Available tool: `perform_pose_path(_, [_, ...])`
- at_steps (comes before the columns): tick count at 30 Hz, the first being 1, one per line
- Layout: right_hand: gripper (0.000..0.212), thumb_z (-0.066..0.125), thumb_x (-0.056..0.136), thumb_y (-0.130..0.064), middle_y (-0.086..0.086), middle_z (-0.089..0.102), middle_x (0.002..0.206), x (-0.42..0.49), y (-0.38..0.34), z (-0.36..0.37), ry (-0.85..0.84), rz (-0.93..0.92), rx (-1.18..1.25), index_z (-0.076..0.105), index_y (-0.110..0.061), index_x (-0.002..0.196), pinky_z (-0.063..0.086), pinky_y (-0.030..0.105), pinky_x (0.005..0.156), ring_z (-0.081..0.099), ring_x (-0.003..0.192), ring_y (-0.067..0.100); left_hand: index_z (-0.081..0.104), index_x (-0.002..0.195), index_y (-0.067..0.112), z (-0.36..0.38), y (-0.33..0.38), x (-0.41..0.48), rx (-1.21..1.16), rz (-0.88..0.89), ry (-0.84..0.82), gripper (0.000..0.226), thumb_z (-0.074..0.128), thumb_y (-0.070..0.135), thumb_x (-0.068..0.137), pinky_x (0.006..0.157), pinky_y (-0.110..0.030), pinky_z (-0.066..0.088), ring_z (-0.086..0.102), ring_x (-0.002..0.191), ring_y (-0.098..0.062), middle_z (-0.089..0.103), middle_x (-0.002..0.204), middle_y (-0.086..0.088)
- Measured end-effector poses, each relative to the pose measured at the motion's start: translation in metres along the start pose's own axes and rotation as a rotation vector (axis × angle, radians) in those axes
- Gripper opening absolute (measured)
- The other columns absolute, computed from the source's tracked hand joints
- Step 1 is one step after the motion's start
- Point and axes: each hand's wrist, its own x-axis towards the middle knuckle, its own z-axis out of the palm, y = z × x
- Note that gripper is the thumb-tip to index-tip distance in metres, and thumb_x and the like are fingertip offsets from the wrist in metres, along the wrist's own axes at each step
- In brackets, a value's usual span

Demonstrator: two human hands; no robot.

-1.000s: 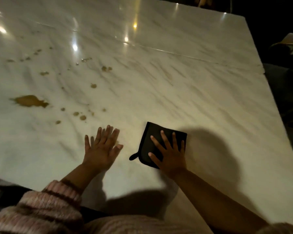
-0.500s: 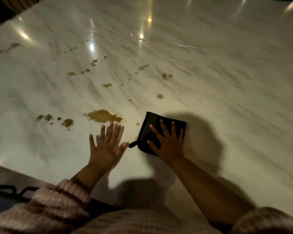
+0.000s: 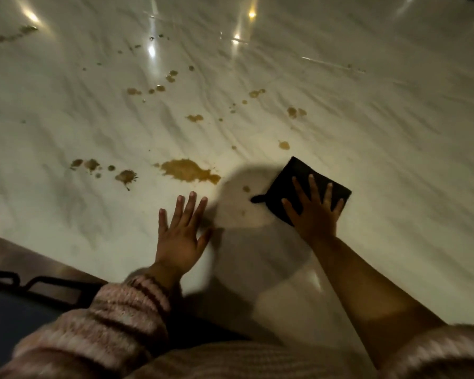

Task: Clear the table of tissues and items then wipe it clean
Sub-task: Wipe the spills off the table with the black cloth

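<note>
Both arms reach forward from the body, palms down. The left hand lies flat on the table, its three middle fingers straight and close together, the little finger set a bit apart and the thumb angled out to the right. A pink striped knitted sleeve covers that arm down to the wrist. The right hand is further forward and to the right, well apart from the left, fingers straight and fanned wide as it presses flat on a dark cloth. The right forearm is bare, stretched out straight, with its sleeve bunched up near the elbow.
</note>
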Motion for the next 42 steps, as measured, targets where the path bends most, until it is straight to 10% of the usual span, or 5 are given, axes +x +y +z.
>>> perform_pose_path(8, [0.061,-0.001,0.08,-0.08,-0.017,-0.001,0.155,-0.042,0.032,0.012,-0.027,-0.54,-0.079,-0.01,-0.061,0.137,0.002,0.059,0.114,-0.008,0.145,0.025,-0.009,0.147,0.039,0.001,0.001,-0.003,-0.045,-0.031,0.04,0.064,0.004,0.062,0.088,0.112,-0.042,-0.018,-0.02,0.142,-0.01,-0.017,0.155,0.012])
perform_pose_path(15, [0.064,0.021,0.088,-0.071,-0.01,-0.007,0.159,0.04,-0.011,-0.007,-0.016,-0.128,-0.008,0.001,-0.05,0.145,-0.007,0.06,0.112,-0.012,0.145,0.031,-0.011,0.146,0.04,0.002,0.004,-0.01,-0.035,-0.157,0.043,0.068,-0.002,0.066,0.083,0.111,-0.041,-0.017,-0.021,0.14,-0.01,-0.019,0.152,0.014])
perform_pose_path(23, [0.076,-0.01,0.067,-0.086,-0.023,-0.014,0.151,0.0,-0.027,0.007,-0.094,-0.738,-0.081,-0.004,-0.059,0.138,-0.016,0.05,0.112,-0.018,0.144,0.023,-0.012,0.146,0.041,-0.008,-0.02,-0.029,-0.052,-0.308,0.057,0.07,0.0,0.067,0.082,0.113,-0.047,-0.012,-0.023,0.139,-0.008,-0.024,0.152,0.015])
perform_pose_path(29, [0.066,0.02,0.085,-0.075,-0.012,-0.006,0.158,0.067,-0.058,-0.005,-0.044,-0.295,-0.023,0.001,-0.053,0.143,-0.007,0.058,0.113,-0.012,0.145,0.028,-0.009,0.148,0.039,-0.019,-0.07,-0.032,-0.097,-0.468,0.133,0.07,0.005,0.068,0.085,0.112,-0.048,-0.012,-0.019,0.141,-0.01,-0.019,0.153,0.013])
perform_pose_path(42, [0.073,0.017,0.078,-0.082,-0.012,-0.003,0.158,0.087,-0.144,0.007,0.004,-0.301,-0.009,0.003,-0.052,0.143,-0.004,0.06,0.113,-0.008,0.145,0.029,0.001,0.15,0.033,-0.03,-0.129,-0.02,-0.101,-0.604,0.16,0.071,0.007,0.064,0.086,0.114,-0.051,-0.005,-0.013,0.145,-0.019,-0.006,0.158,0.007])
